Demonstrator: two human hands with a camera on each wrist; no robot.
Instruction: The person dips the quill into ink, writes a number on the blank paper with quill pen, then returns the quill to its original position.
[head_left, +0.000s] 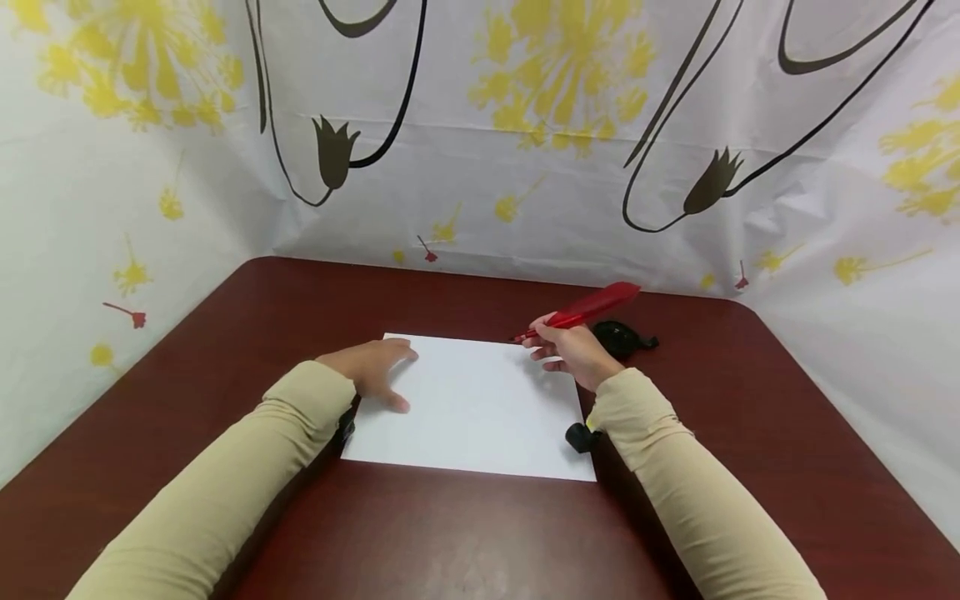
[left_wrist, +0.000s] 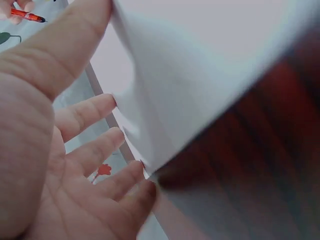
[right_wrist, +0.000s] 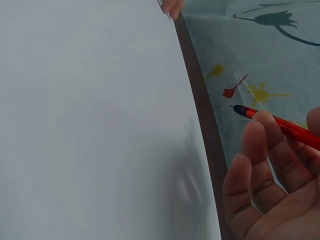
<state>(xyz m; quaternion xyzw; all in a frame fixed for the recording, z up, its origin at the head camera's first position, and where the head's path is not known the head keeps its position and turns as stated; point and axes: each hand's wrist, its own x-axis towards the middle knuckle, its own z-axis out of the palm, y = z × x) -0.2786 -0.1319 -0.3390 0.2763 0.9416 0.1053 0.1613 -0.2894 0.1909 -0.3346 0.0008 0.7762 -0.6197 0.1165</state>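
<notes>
Left hand (head_left: 372,368) is lying flat, fingers spread, pinning my white sheet (head_left: 472,410) on the dark red table (head_left: 465,533); right hand (head_left: 567,348) is pinching the red feather pen (head_left: 581,312), nib hovering near the sheet's far corner

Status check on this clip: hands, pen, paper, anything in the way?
Left hand flat on white paper, fingers straight. Right hand grips red feather pen, tip above paper's far edge. Black inkwell behind right hand, off the paper.
</notes>
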